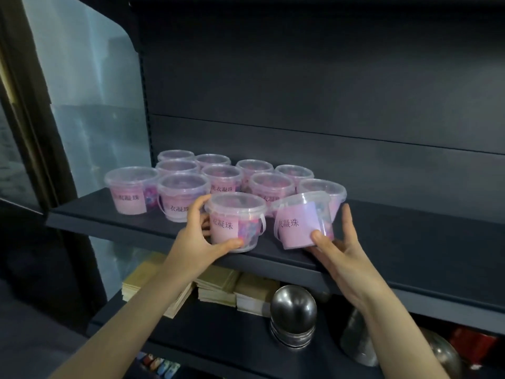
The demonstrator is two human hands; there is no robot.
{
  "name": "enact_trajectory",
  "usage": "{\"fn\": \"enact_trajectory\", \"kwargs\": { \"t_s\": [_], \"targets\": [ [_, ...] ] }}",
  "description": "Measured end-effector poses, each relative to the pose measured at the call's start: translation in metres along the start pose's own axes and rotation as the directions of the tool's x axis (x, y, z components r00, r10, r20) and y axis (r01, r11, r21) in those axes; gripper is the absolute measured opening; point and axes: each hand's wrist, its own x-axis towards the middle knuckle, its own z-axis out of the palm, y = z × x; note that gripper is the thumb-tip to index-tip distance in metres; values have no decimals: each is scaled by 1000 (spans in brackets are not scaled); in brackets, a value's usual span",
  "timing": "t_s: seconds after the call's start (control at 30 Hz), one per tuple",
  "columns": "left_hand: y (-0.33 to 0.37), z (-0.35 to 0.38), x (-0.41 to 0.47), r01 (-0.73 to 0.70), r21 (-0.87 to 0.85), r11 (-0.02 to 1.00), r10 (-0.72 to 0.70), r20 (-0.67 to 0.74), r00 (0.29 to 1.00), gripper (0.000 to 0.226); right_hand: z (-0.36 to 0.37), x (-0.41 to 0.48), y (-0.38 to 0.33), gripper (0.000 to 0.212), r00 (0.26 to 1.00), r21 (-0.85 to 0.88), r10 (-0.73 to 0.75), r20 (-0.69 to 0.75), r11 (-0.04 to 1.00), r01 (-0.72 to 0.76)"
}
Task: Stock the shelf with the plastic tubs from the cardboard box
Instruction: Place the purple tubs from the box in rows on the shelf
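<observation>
On the front edge of the dark shelf (410, 242) stood the upright tub (236, 222), clear plastic with a lid and a pink label. My left hand (198, 242) held it, thumb across its lower front and fingers curled round its far left side. At its 3 o'clock, just beside it, was the tilted tub (300, 225), its label text climbing to the right. Whether its base touched the shelf I could not tell. My right hand (338, 255) gripped it, thumb pressed on the lower front, fingers nearly straight up its right side. From 10 to 1 o'clock behind both sat the other tubs (224, 177), upright in rows. At 6 o'clock, on the lower shelf (218, 337), lay stacks of paper (218, 291) and a steel dome (293, 310).
</observation>
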Motion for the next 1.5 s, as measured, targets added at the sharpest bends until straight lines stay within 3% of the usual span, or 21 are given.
{"fn": "enact_trajectory", "kwargs": {
  "t_s": [0.1, 0.2, 0.3, 0.37, 0.43, 0.6, 0.73, 0.83, 0.9, 0.97, 1.23, 1.5],
  "targets": [
    [-12, -7, 11, -69, 162, 984, 66, 24, 998, 101, 6, 4, 0, 85, 997, -207, -33, -70, 978, 18],
    [-17, -15, 22, -216, 412, 885, 245, -19, 969, 103, 10, 6, -4, 85, 995, -341, -45, -84, 940, 14],
    [-18, -25, 24, -370, 385, 845, 367, 84, 926, 94, 10, 3, -4, 90, 996, -446, -53, -75, 895, 14],
    [-22, -32, 22, -458, 374, 806, 421, 181, 889, 82, 13, -4, 0, 109, 995, -411, -40, -94, 912, -2],
    [-23, -40, 23, -475, 377, 795, 416, 230, 880, 73, 23, -10, -2, 106, 983, -341, -61, -171, 940, -1],
    [-15, -53, 37, -514, 413, 751, 434, 277, 857, 60, 42, 5, -11, 39, 917, -523, -227, -328, 852, 23],
    [-9, -55, 41, -526, 458, 717, 450, 272, 850, 46, 34, 11, -21, 20, 972, -552, -129, -197, 834, -2],
    [-4, -55, 47, -528, 457, 716, 444, 285, 849, 40, 34, 14, -34, 34, 952, -738, -250, -176, 673, 40],
    [-1, -54, 51, -542, 448, 711, 442, 314, 840, 39, 43, 17, -38, 25, 942, -839, -312, -126, 541, 67],
    [0, -52, 52, -550, 453, 702, 440, 331, 835, 39, 50, 18, -37, 9, 957, -884, -282, -71, 463, 71],
    [5, -49, 71, -568, 517, 641, 377, 433, 819, 41, 44, 28, -43, 18, 962, -928, -263, -72, 371, 32],
    [17, -40, 76, -583, 529, 617, 367, 461, 808, 36, 44, 39, -52, 28, 963, -982, -250, -97, 180, -52]
  ]
}}
